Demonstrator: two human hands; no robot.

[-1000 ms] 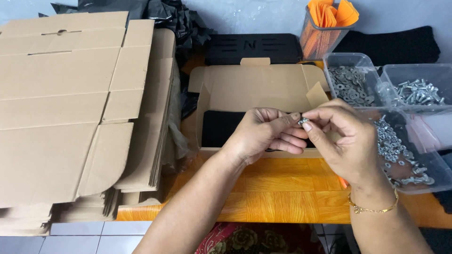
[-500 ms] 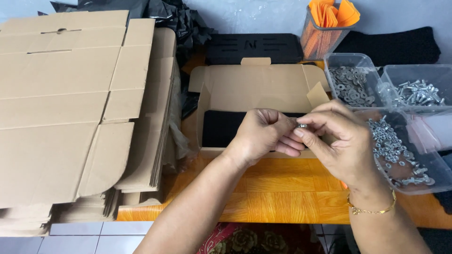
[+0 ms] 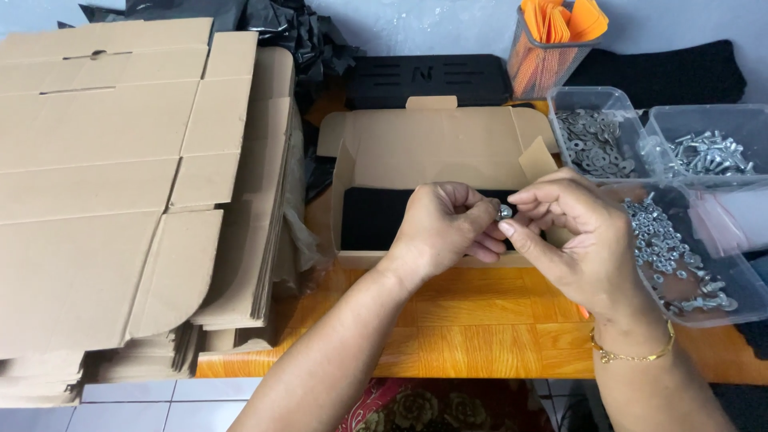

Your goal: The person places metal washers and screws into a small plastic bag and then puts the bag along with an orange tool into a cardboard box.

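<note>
Nearest the camera, two forearms rise from 6 o'clock over an orange wooden table [image 3: 480, 320]; the right wrist wears a thin gold bracelet [image 3: 634, 354]. At the centre of the view the left hand [image 3: 444, 228] is curled, its fingertips closed on a small silver bolt [image 3: 505, 212]. The right hand [image 3: 572, 232] meets it from 3 o'clock, thumb and forefinger pinching the same bolt, so both hands hold it between them just above the front edge of an open cardboard box [image 3: 432, 148]. A black pad [image 3: 372, 216] lies in the bottom of that box, partly hidden behind the hands.

At 9 o'clock a tall stack of flattened cardboard sheets [image 3: 104, 176] fills the left side. At 3 o'clock a clear plastic tub of silver screws [image 3: 680, 256] sits just beside the right hand. Further off, towards 2 o'clock, stand a clear tub of washers [image 3: 592, 140] and another of bolts [image 3: 708, 152]. At 12 o'clock, beyond the box, lie a black flat plate [image 3: 428, 80], a mesh cup of orange papers [image 3: 552, 48] and crumpled black plastic [image 3: 288, 32].
</note>
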